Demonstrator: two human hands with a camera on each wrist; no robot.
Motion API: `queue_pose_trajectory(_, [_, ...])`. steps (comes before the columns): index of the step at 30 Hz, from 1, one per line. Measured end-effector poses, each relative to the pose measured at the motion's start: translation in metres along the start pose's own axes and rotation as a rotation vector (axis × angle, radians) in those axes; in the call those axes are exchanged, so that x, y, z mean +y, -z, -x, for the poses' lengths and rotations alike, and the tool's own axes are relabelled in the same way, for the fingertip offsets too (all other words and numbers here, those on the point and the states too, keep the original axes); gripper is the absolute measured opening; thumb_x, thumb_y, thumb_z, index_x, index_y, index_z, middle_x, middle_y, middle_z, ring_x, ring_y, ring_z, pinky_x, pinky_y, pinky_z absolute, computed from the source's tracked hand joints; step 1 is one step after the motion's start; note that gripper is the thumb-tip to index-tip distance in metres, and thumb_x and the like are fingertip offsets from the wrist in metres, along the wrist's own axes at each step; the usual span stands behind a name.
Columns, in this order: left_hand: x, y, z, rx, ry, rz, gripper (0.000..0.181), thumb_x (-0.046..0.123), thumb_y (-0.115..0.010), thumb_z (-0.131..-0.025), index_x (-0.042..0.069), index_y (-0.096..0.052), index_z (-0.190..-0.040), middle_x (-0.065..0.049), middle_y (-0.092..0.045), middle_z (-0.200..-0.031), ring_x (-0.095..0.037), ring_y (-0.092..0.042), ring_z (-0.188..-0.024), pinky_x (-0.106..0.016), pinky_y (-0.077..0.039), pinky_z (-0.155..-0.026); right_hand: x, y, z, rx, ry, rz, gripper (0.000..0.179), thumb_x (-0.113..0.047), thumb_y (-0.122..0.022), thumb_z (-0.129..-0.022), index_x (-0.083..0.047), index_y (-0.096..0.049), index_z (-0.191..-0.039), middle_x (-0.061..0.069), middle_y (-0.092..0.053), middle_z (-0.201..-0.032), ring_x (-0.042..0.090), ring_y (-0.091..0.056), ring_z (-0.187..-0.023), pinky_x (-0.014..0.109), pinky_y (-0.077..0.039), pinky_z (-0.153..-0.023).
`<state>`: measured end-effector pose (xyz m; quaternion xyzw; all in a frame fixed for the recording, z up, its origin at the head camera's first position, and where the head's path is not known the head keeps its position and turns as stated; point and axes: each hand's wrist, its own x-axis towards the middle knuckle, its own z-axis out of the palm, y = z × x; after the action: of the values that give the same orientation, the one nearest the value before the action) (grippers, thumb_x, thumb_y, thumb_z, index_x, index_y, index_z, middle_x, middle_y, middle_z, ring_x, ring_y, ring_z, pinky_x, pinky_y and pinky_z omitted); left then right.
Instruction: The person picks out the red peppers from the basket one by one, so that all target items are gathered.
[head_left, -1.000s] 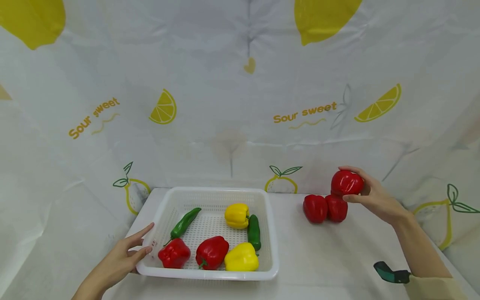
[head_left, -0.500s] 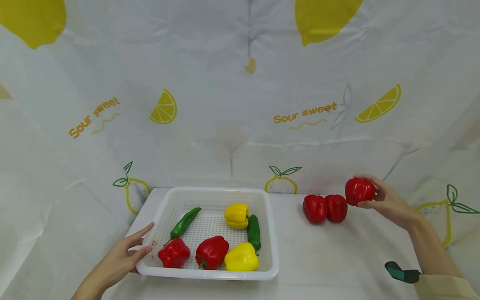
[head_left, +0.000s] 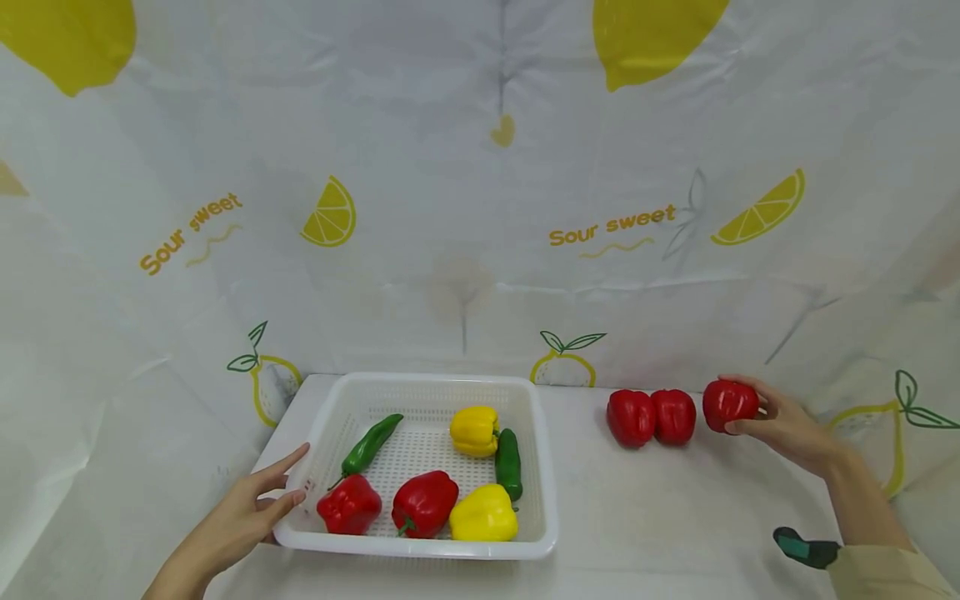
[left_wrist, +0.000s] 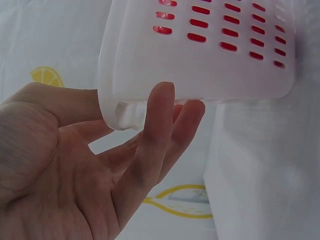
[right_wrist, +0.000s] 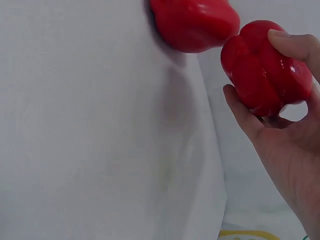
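Note:
In the head view, my right hand (head_left: 787,425) holds a red bell pepper (head_left: 730,405) between thumb and fingers at the right of the table. The right wrist view shows this bell pepper (right_wrist: 267,70) slightly raised off the surface. Two more red bell peppers (head_left: 630,417) (head_left: 674,416) sit side by side just left of it. My left hand (head_left: 232,517) grips the left rim of a white plastic basket (head_left: 551,500). Seen from the left wrist, its fingers (left_wrist: 160,115) lie against the basket's outer wall and underside of the rim.
Inside the basket are two red bell peppers (head_left: 425,504) (head_left: 349,505), two yellow bell peppers (head_left: 474,431) (head_left: 483,514), a long green chili pepper (head_left: 371,445) and a green cucumber-like vegetable (head_left: 507,464). A lemon-printed white sheet (head_left: 450,208) hangs behind the white table (head_left: 622,517).
My right hand has carried the red bell pepper from above the other two to the right and down, beside them. The left hand and the basket have stayed in place.

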<state>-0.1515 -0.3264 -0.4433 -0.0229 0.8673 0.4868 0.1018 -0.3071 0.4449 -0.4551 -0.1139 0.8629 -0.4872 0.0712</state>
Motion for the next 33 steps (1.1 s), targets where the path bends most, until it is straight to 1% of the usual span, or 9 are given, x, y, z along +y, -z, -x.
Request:
queue_pose_trajectory(3, [0.000,0.000,0.000,0.002,-0.003,-0.001,0.078,0.020,-0.072,-0.104,0.007,-0.032,-0.170,-0.039,-0.053,-0.145,-0.031,-0.075,-0.110,-0.039,-0.070,-0.069,0.011,-0.002,-0.001,-0.008,-0.020,-0.009,0.076,-0.012,-0.073,-0.101,-0.023,-0.035,-0.165,-0.028,-0.048,-0.135,-0.009,-0.053,-0.115,0.033,-0.067,-0.090])
queue_pose_trajectory(8, [0.000,0.000,0.000,0.011,0.016,-0.016,0.079,0.023,-0.073,-0.104,0.008,-0.032,-0.170,-0.042,-0.050,-0.149,-0.035,-0.075,-0.113,-0.040,-0.070,-0.070,0.024,-0.007,-0.005,-0.027,-0.072,-0.001,0.074,-0.016,-0.074,-0.101,-0.018,-0.036,-0.165,-0.029,-0.045,-0.131,-0.012,-0.051,-0.112,0.030,-0.066,-0.091])
queue_pose_trajectory(13, [0.000,-0.001,0.000,0.012,0.019,-0.010,0.078,0.023,-0.072,-0.104,0.008,-0.033,-0.170,-0.043,-0.047,-0.151,-0.038,-0.075,-0.115,-0.040,-0.070,-0.070,0.028,-0.013,-0.009,-0.032,-0.110,0.010,0.078,-0.021,-0.075,-0.101,-0.012,-0.032,-0.166,-0.021,-0.043,-0.137,-0.010,-0.048,-0.114,0.030,-0.065,-0.092])
queue_pose_trajectory(19, [0.001,-0.002,0.000,0.018,0.028,-0.016,0.079,0.023,-0.073,-0.104,0.008,-0.033,-0.170,-0.043,-0.047,-0.152,-0.038,-0.075,-0.115,-0.041,-0.070,-0.071,0.032,-0.015,-0.012,-0.030,-0.097,0.034,0.080,-0.020,-0.076,-0.101,-0.009,-0.030,-0.166,-0.013,-0.042,-0.143,-0.009,-0.046,-0.115,0.028,-0.064,-0.091])
queue_pose_trajectory(22, [0.002,-0.002,-0.001,0.019,0.033,-0.019,0.079,0.024,-0.073,-0.104,0.009,-0.033,-0.170,-0.043,-0.045,-0.153,-0.039,-0.075,-0.115,-0.042,-0.070,-0.071,0.033,-0.015,-0.013,-0.031,-0.089,0.051,0.080,-0.019,-0.075,-0.100,-0.007,-0.031,-0.165,0.000,-0.045,-0.148,-0.001,-0.047,-0.121,0.027,-0.063,-0.090])
queue_pose_trajectory(27, [0.002,-0.001,-0.001,0.010,0.030,-0.016,0.079,0.024,-0.073,-0.104,0.008,-0.032,-0.171,-0.043,-0.044,-0.153,-0.038,-0.074,-0.115,-0.042,-0.070,-0.072,0.032,-0.014,-0.013,-0.034,-0.088,0.085,0.079,-0.019,-0.073,-0.102,-0.003,-0.029,-0.165,0.031,-0.035,-0.159,0.031,-0.044,-0.133,0.031,-0.061,-0.091])
queue_pose_trajectory(29, [0.002,-0.001,-0.001,0.006,0.030,-0.017,0.079,0.024,-0.072,-0.104,0.008,-0.031,-0.171,-0.044,-0.044,-0.154,-0.037,-0.074,-0.115,-0.041,-0.070,-0.072,0.031,-0.013,-0.013,-0.034,-0.094,0.092,0.078,-0.020,-0.072,-0.102,-0.002,-0.029,-0.166,0.034,-0.033,-0.161,0.036,-0.043,-0.134,0.034,-0.060,-0.091])
queue_pose_trajectory(32, [0.001,-0.001,-0.001,0.004,0.033,-0.018,0.079,0.024,-0.072,-0.105,0.008,-0.031,-0.171,-0.044,-0.044,-0.153,-0.036,-0.075,-0.114,-0.041,-0.070,-0.072,0.029,-0.011,-0.013,-0.030,-0.101,0.101,0.076,-0.020,-0.071,-0.103,-0.004,-0.031,-0.166,0.036,-0.035,-0.160,0.032,-0.046,-0.132,0.037,-0.060,-0.091])
queue_pose_trajectory(33, [0.002,-0.001,-0.001,0.004,0.035,-0.018,0.079,0.024,-0.072,-0.105,0.008,-0.031,-0.171,-0.045,-0.044,-0.153,-0.036,-0.075,-0.114,-0.041,-0.070,-0.072,0.029,-0.010,-0.013,-0.031,-0.100,0.097,0.075,-0.019,-0.070,-0.103,-0.004,-0.032,-0.166,0.037,-0.036,-0.160,0.027,-0.047,-0.130,0.038,-0.060,-0.091])
